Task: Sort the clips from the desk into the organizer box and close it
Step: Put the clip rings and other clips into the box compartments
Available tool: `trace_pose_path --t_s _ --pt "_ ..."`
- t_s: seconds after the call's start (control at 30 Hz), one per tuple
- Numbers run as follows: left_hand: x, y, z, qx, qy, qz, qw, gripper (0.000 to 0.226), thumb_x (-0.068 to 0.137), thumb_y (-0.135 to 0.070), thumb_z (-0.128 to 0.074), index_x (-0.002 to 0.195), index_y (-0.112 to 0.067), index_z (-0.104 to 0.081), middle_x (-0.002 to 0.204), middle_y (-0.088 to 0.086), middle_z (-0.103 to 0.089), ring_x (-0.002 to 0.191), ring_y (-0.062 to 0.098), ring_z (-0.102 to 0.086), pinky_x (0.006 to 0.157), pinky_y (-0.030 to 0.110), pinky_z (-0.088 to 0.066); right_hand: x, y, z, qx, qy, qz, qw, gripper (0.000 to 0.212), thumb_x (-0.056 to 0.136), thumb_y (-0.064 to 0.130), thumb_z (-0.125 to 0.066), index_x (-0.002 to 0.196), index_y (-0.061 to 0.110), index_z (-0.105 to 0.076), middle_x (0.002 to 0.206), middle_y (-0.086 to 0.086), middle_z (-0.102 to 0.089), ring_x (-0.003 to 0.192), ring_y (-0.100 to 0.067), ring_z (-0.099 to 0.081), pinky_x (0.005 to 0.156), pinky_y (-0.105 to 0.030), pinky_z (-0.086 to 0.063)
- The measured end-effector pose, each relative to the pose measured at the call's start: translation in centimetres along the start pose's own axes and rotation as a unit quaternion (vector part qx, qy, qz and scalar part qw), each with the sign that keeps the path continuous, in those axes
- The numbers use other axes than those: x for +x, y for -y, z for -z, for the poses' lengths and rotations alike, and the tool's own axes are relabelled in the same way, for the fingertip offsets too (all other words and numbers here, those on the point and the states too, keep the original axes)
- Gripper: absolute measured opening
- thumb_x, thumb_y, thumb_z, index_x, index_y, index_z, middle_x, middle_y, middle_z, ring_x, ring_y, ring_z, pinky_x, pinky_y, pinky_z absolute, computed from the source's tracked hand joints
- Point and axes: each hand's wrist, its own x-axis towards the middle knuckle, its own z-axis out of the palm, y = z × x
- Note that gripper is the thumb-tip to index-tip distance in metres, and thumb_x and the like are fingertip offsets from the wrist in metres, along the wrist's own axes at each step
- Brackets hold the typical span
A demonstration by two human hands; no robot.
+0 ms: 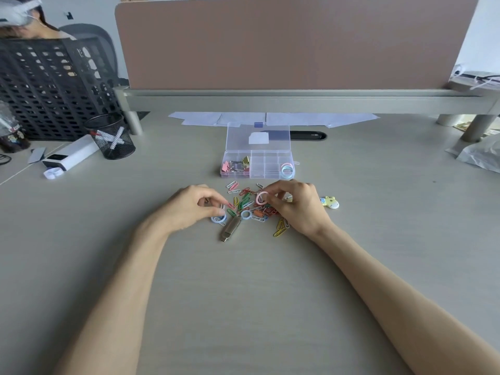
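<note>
Clips (250, 205) scattered in a loose pile on table (243, 293), between both hands, just in front of organizer box (258, 163). Long axes mixed, no common heading: several near the box angled diagonally, yellow clips (280, 228) at pile's near right edge running near-to-far.

Right hand (300, 207): thumb and fingertips pinched on pink ring clip (261, 198), ring lifted slightly and tilted, opening roughly toward camera. Left hand (193, 208): fingers curled, tips closed together at pile's left edge over blue ring clip (218, 219); whether anything gripped, cannot tell. Second blue ring clip (245, 215) flat in pile centre. Metal USB stick (230, 229) at near edge of pile, long axis near-to-far, plug end toward camera.

Box lid (258, 136) open, standing up at far side. Binder clips (235, 166) filling left compartments; ring clips (286, 170) in near right compartment; middle compartments bare. Box long axis left-to-right.

Small yellow figure (330, 203) just right of right hand. Mesh pen cup (112, 136) and white device (70, 156) well apart at far left. Wide bare table surface near side and to both flanks; far edge bounded by partition rail (297, 100).
</note>
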Motion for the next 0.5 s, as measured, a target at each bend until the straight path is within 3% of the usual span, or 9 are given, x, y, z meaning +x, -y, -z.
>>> trace_pose_path --t_s 0.2,0.33,0.5 --pt "0.2 -0.4 -0.7 0.059 0.006 0.006 0.998 0.004 0.081 -0.020 -0.071 0.079 -0.022 -0.069 0.075 -0.007 -0.052 0.059 0.005 -0.043 0.061 0.026 -0.035 -0.1 -0.1 -0.1 0.001 -0.005 0.001 1.000 0.007 0.083 0.025 -0.067 0.084 0.026 -0.073 0.084 0.011 -0.074 0.068 -0.013 -0.059 0.075 -0.033 -0.050" --pt "0.2 -0.5 -1.0 0.047 -0.041 0.008 0.998 0.007 0.085 -0.021 -0.066 0.079 -0.024 -0.064 0.064 -0.011 -0.050 0.055 0.000 -0.043 0.053 0.014 -0.032 -0.1 0.1 -0.1 0.009 -0.004 -0.001 1.000 0.007 0.084 0.024 -0.067 0.084 0.027 -0.073 0.083 0.014 -0.073 0.068 -0.010 -0.057 0.073 -0.027 -0.048" --pt "2.0 -2.6 -1.8 -0.047 -0.098 -0.054 0.993 0.005 0.086 -0.022 -0.066 0.081 -0.022 -0.064 0.073 -0.003 -0.059 0.065 0.007 -0.046 0.067 0.023 -0.040 0.2 1.2 -0.2 0.082 -0.002 -0.016 0.996 0.008 0.085 0.027 -0.067 0.080 0.026 -0.073 0.073 0.012 -0.072 0.066 -0.004 -0.060 0.063 -0.010 -0.042"
